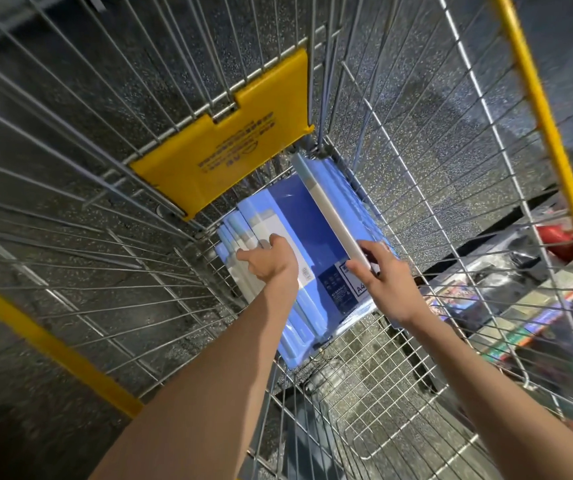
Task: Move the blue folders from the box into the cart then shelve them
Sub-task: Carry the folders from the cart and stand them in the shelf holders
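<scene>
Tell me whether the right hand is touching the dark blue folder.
Touching. The head view shows the right hand gripping the dark blue folder by its white spine.

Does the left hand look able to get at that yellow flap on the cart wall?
Probably yes: the yellow flap sits just beyond the left hand, nothing between, though it grips blue folders.

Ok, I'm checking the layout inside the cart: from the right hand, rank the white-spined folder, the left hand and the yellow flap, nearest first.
1. white-spined folder, gripped by the right hand.
2. left hand, just leftward, on the pale folders.
3. yellow flap, up on the far wall of the cart.
</scene>
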`<state>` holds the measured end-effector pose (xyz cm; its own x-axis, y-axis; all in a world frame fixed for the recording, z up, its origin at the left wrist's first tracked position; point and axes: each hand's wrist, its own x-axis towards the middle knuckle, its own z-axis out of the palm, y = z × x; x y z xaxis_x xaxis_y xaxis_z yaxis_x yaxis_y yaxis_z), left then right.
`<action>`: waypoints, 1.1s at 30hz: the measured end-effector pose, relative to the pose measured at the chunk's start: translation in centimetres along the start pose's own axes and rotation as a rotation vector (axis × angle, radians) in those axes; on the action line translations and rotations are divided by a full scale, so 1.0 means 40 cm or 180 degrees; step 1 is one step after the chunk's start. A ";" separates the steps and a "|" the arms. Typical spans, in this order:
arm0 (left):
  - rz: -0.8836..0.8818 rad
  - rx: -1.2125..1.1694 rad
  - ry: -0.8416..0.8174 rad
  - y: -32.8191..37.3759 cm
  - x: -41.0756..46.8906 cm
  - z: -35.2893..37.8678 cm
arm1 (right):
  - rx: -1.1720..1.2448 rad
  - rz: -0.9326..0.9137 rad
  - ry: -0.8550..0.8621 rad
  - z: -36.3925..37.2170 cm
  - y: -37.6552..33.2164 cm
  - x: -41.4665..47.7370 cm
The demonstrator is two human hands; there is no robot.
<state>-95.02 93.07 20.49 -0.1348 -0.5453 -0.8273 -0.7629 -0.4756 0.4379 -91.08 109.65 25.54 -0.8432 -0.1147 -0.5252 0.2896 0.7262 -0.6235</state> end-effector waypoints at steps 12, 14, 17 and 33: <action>0.0517 0.0589 -0.1604 0.056 -0.143 -0.031 | 0.0160 0.0259 0.0093 -0.033 -0.019 0.004; 0.0399 0.0647 -0.1921 0.055 -0.156 -0.020 | 0.0276 0.0343 0.0127 -0.042 -0.029 0.009; 0.0500 0.0749 -0.2342 0.047 -0.180 0.002 | 0.0503 0.0368 0.0135 -0.050 -0.047 0.010; 0.1462 0.1400 -0.2283 0.100 -0.261 -0.012 | 0.1585 0.0833 -0.0506 -0.143 -0.120 -0.053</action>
<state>-96.36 96.53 31.03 -0.7236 0.0079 -0.6901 -0.6885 0.0606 0.7227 -93.27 110.26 32.95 -0.6477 -0.1025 -0.7549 0.6896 0.3422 -0.6382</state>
